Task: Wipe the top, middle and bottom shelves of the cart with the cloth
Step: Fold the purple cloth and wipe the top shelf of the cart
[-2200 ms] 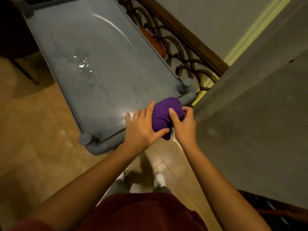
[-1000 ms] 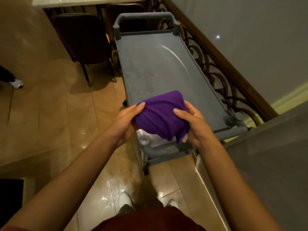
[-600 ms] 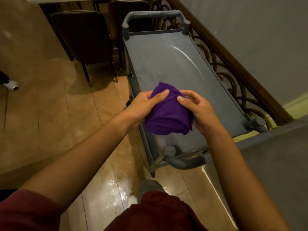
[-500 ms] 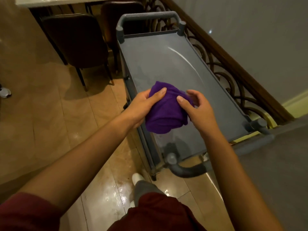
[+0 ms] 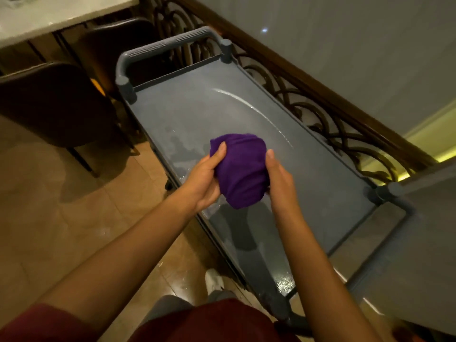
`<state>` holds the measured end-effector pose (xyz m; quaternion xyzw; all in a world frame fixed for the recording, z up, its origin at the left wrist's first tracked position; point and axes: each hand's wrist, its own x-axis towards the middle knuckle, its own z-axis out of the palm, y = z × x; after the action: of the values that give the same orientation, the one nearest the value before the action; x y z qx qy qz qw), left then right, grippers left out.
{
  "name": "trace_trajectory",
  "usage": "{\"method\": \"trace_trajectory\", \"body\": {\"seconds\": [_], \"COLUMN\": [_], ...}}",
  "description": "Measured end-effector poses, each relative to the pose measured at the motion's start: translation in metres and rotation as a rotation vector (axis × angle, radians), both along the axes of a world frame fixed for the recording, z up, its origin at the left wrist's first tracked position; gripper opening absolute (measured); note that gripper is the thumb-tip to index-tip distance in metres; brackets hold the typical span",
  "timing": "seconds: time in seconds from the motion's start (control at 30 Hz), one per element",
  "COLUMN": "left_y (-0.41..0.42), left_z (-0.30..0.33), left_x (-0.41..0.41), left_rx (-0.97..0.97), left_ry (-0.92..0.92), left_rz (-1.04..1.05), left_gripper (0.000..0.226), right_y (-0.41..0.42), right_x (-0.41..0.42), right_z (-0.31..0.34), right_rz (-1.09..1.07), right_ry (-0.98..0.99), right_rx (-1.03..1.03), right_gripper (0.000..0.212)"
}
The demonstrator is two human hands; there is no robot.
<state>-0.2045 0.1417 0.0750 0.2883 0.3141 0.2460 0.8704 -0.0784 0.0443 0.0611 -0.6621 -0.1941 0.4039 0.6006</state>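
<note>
Maroon fabric (image 5: 212,322) fills the bottom edge of the view, and from it two bare forearms reach forward over the near end of the grey cart (image 5: 320,193). Between them, down on the tiled floor (image 5: 49,218), a white shoe (image 5: 214,280) shows just beside the cart's near left edge. The left hand (image 5: 204,178) is curled about the left side of the purple cloth (image 5: 240,169), thumb pressed up along the fabric and fingers hidden under it. The right hand (image 5: 278,176) closes on the cloth's right side, its thumb lying up the fabric, the rest of its fingers out of sight behind. The cloth is bunched into a rounded bundle, held up between both hands above the middle of the top shelf (image 5: 197,114); whether its lower tip touches the surface cannot be told. The shelf shows wet patches left of the cloth and a curved bright streak beyond it. Further on stands the cart's far handle (image 5: 170,45). A dark chair (image 5: 51,104) sits left of the cart under a pale tabletop (image 5: 49,16), and a curled iron railing (image 5: 333,112) runs along the cart's right side.
</note>
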Motion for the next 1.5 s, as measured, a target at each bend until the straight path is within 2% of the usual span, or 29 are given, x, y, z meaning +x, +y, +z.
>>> {"method": "trace_trajectory", "body": {"seconds": [0.07, 0.13, 0.23, 0.3, 0.37, 0.5, 0.57, 0.63, 0.73, 0.83, 0.97, 1.03, 1.1, 1.2, 1.3, 1.5], "left_y": [0.01, 0.026, 0.059, 0.084, 0.111, 0.161, 0.177, 0.184, 0.188, 0.19, 0.181, 0.176, 0.173, 0.172, 0.172, 0.169], "left_z": [-0.005, -0.009, -0.013, -0.014, -0.011, 0.006, 0.016, 0.022, 0.021, 0.019, 0.015, 0.006, -0.003, -0.016, -0.03, -0.048], "left_x": [0.002, 0.001, -0.003, -0.007, -0.01, -0.007, -0.004, 0.0, 0.007, 0.019, 0.042, 0.054, 0.069, 0.091, 0.108, 0.136], "left_rx": [-0.056, 0.05, 0.307, 0.328, 0.348, 0.622, 0.72, 0.801, 0.789, 0.655, 0.417, 0.413, 0.5, 0.725, 0.806, 0.629], "left_ry": [0.006, 0.103, 0.27, 0.28, 0.268, 0.252, 0.217, 0.159, 0.118, 0.087, 0.071, 0.096, 0.156, 0.297, 0.318, 0.308], "left_rz": [-0.057, -0.126, -0.255, -0.385, -0.504, -0.755, -0.92, -0.993, -0.909, -0.832, -0.748, -0.733, -0.713, -0.65, -0.562, -0.455], "left_gripper": [0.048, 0.041, 0.023, 0.019, 0.03, 0.053, 0.049, 0.036, 0.03, 0.026, 0.031, 0.03, 0.031, 0.049, 0.051, 0.045], "right_y": [0.008, 0.014, 0.025, 0.036, 0.05, 0.077, 0.091, 0.103, 0.115, 0.11, 0.088, 0.088, 0.098, 0.11, 0.123, 0.127], "right_x": [-0.001, 0.002, 0.005, 0.001, -0.006, -0.024, -0.037, -0.048, -0.057, -0.063, -0.067, -0.063, -0.053, -0.035, -0.018, 0.016], "right_z": [0.003, 0.002, -0.004, -0.005, -0.002, 0.015, 0.024, 0.031, 0.036, 0.034, 0.015, 0.006, 0.002, -0.011, -0.018, -0.037], "right_rz": [-0.043, -0.092, -0.209, -0.257, -0.284, -0.283, -0.278, -0.368, -0.548, -0.666, -0.496, -0.475, -0.523, -0.625, -0.66, -0.714], "right_ry": [0.321, 0.409, 0.237, 0.205, 0.193, 0.154, 0.104, 0.068, 0.098, 0.242, 0.433, 0.482, 0.494, 0.492, 0.521, 0.76], "right_rx": [0.082, 0.074, -0.034, -0.044, -0.011, 0.049, 0.034, -0.002, 0.001, 0.212, 0.458, 0.506, 0.495, 0.534, 0.596, 0.604], "right_gripper": [0.06, 0.057, 0.039, 0.036, 0.033, 0.035, 0.028, 0.024, 0.029, 0.047, 0.09, 0.108, 0.118, 0.113, 0.112, 0.081]}}
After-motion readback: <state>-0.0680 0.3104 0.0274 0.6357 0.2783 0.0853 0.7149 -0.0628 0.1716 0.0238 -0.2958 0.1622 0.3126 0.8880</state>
